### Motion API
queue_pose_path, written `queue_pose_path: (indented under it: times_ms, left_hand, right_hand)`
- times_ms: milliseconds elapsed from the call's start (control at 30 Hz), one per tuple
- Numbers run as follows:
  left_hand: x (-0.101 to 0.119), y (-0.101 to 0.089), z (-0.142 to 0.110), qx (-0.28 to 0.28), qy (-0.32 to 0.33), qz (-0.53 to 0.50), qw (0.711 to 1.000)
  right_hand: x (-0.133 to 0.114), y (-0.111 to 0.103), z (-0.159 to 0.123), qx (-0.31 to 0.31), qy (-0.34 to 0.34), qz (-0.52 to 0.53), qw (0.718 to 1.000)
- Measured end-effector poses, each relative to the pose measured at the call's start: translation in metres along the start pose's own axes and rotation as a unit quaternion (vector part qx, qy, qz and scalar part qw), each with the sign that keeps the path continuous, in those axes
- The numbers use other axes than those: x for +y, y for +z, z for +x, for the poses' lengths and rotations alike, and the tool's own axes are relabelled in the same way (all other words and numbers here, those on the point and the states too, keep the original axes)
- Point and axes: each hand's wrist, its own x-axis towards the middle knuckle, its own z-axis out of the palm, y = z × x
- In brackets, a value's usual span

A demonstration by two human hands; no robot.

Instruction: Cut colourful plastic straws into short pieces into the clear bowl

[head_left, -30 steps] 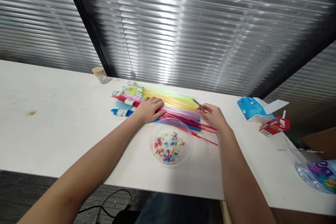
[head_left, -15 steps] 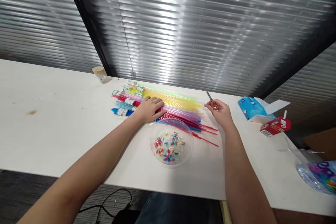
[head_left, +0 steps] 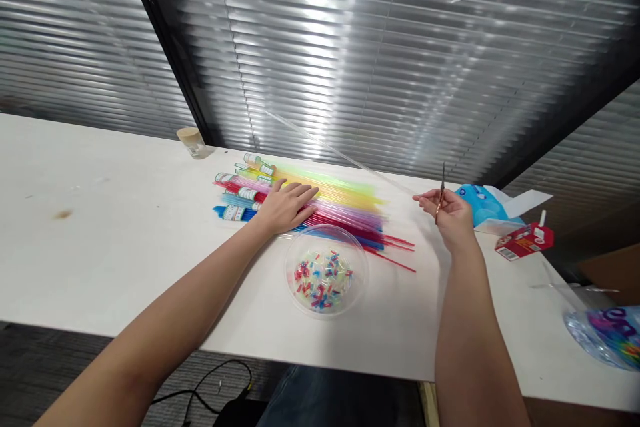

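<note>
My left hand (head_left: 287, 207) lies flat with fingers spread on bundles of thin coloured plastic straws (head_left: 345, 197), which run from blue and red through purple to yellow and green. Paper bands (head_left: 233, 213) wrap their left ends. Raised at the right, my right hand (head_left: 450, 213) has a pair of scissors (head_left: 443, 190) hooked on it, blades pointing up. Its fingertips also pinch a long clear straw (head_left: 340, 152) that slants up to the left over the bundles. Close to my left hand stands a clear round bowl (head_left: 327, 310) holding short cut straw pieces (head_left: 323, 277).
On the right are a blue tissue pack (head_left: 483, 205), a red drink carton (head_left: 525, 240) with a white straw, and a bottle (head_left: 603, 337) lying on its side. A small jar with a wooden lid (head_left: 191, 142) stands by the blinds. The white table (head_left: 125, 247) ends near my lap.
My right hand has moved right with the scissors, drawing a long clear straw out from the bundles. The straws blur slightly under my left hand, which has barely shifted.
</note>
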Motion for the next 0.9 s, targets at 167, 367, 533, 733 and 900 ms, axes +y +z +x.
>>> queue_pose_path:
  times_ms: [167,367,533,733,900]
  left_hand:
    - [0.002,0.0,-0.001,0.051,-0.017,0.02,0.998]
    - [0.004,-0.004,0.001,0.1,0.004,0.022,0.995]
    - [0.006,-0.007,0.002,0.109,0.036,0.032,0.993]
    - [0.005,-0.006,0.001,0.124,0.079,0.034,0.989]
    - [0.009,-0.003,-0.001,0.16,0.067,0.052,0.983]
  right_hand:
    - [-0.011,0.024,-0.007,-0.045,-0.018,-0.026,0.999]
    - [-0.015,0.048,-0.015,-0.055,-0.018,-0.077,0.995]
    - [-0.012,0.067,-0.022,-0.072,-0.032,-0.106,0.991]
    - [-0.004,0.074,-0.024,-0.087,-0.044,-0.138,0.986]
    - [-0.003,0.066,-0.02,-0.065,-0.042,-0.134,0.988]
